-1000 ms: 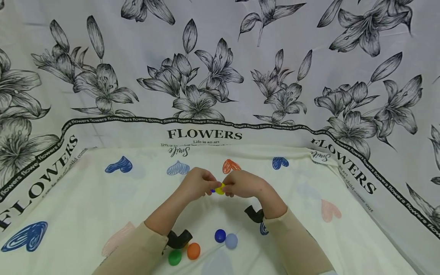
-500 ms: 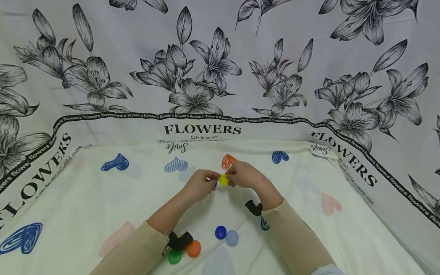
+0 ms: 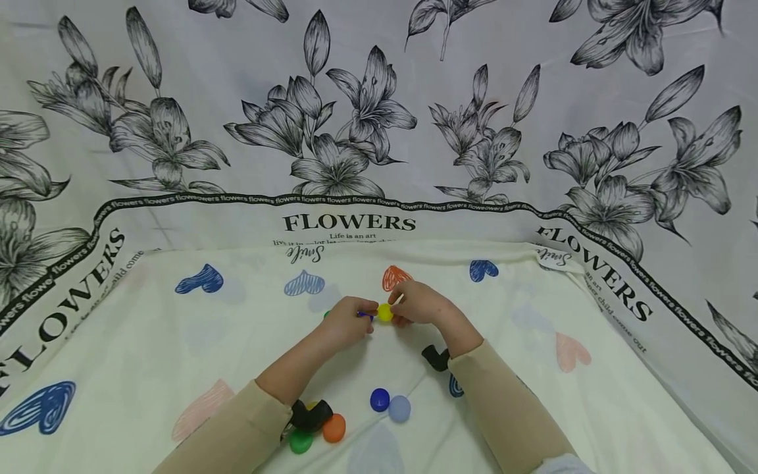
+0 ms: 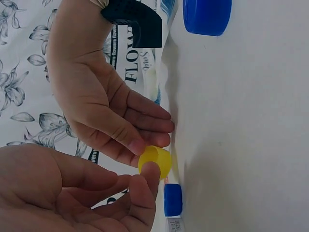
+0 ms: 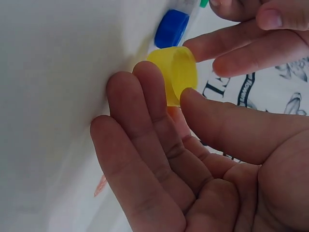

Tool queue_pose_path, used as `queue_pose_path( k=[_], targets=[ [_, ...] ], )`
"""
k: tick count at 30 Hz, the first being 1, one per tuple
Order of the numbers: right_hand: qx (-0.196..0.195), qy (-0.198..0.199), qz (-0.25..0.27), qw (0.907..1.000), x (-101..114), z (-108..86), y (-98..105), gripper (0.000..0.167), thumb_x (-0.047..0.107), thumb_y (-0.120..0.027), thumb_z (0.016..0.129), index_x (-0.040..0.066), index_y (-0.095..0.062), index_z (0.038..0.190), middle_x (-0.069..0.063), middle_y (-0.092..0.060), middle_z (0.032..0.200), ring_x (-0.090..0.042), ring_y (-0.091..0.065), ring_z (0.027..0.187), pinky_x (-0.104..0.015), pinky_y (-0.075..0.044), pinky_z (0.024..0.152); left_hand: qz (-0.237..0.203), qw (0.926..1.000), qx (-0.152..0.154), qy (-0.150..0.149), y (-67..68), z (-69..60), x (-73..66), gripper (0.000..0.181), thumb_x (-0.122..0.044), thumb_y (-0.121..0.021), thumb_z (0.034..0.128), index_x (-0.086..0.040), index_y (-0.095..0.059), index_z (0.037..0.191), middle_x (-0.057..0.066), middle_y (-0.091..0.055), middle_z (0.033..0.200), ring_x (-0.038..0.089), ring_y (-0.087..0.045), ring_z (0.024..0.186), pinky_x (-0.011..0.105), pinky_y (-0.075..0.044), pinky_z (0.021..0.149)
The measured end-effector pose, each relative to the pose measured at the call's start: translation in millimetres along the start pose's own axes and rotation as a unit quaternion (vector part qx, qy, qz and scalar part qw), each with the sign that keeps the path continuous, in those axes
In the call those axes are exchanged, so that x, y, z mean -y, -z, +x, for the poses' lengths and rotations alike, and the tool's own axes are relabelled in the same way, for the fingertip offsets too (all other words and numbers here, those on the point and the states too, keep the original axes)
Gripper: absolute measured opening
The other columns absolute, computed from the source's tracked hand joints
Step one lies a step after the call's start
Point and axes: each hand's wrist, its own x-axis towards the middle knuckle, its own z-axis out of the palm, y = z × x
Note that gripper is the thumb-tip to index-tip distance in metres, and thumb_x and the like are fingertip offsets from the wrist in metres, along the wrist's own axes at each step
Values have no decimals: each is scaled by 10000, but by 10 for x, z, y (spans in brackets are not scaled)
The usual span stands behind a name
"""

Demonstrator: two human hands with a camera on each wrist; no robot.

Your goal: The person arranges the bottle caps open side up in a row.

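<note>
A yellow bottle cap [image 3: 385,313], its hollow side visible in the wrist views, is pinched between thumb and fingers of my right hand [image 3: 417,304]. My left hand [image 3: 345,324] is close on the other side. In the right wrist view a fairly straight left finger reaches the yellow cap [image 5: 174,72], with the left thumb apart from it. Just behind the hands, a blue cap [image 5: 172,29] sits at the end of a clear, printed object lying on the cloth. My left hand hides most of this object in the head view.
Nearer the body lie a dark blue cap [image 3: 379,399], a pale blue cap [image 3: 399,409], an orange cap [image 3: 334,428] and a green cap [image 3: 301,442]. Black wrist mounts [image 3: 436,357] stick out below both wrists. A flower-printed curtain [image 3: 349,164] hangs behind the heart-patterned cloth [image 3: 249,355].
My hands have drawn slightly apart, and the yellow cap has shifted a little to the right with my right hand. A bit of green now shows beside my left hand. The camera view has tilted slightly.
</note>
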Motion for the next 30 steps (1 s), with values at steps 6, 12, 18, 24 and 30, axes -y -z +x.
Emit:
queue_pose_path(
  k=[6,12,18,24,30],
  targets=[
    [88,0,15,10000,-22,32,5,208,49,-615,1004,-38,-679,1181,-71,-720,815,-182,-683,728,-283,-548,713,96,9998,152,-94,11,-19,-12,439,63,-580,905,100,-607,1343,202,-664,1273,146,-513,665,238,-413,614],
    [248,-14,107,9996,-35,27,14,250,51,-613,1007,-49,-680,1226,-78,-723,827,-197,-671,732,-299,-560,733,148,9994,311,-49,3,-37,-41,426,36,-566,950,88,-588,1372,156,-697,1057,137,-489,601,230,-402,583],
    [322,-27,132,9994,-33,14,16,263,65,-615,1015,-36,-686,1247,-81,-718,834,-203,-653,727,-299,-564,733,194,9989,427,55,13,-41,-57,411,-2,-550,998,75,-568,1401,108,-670,846,151,-479,618,235,-398,589],
    [356,-56,58,9993,-36,20,5,305,92,-617,1017,-31,-669,1291,-69,-716,838,-177,-606,701,-260,-521,694,220,9986,472,113,24,-48,-61,422,-16,-551,1003,72,-554,1415,117,-676,876,149,-453,598,232,-376,566],
    [321,74,-271,9991,-7,-21,44,340,120,-629,1016,-6,-643,1331,-68,-704,851,-184,-606,705,-262,-495,676,331,9986,392,-135,67,-71,-83,416,-4,-571,979,70,-582,1389,143,-705,1061,165,-535,731,246,-431,619]
  ],
)
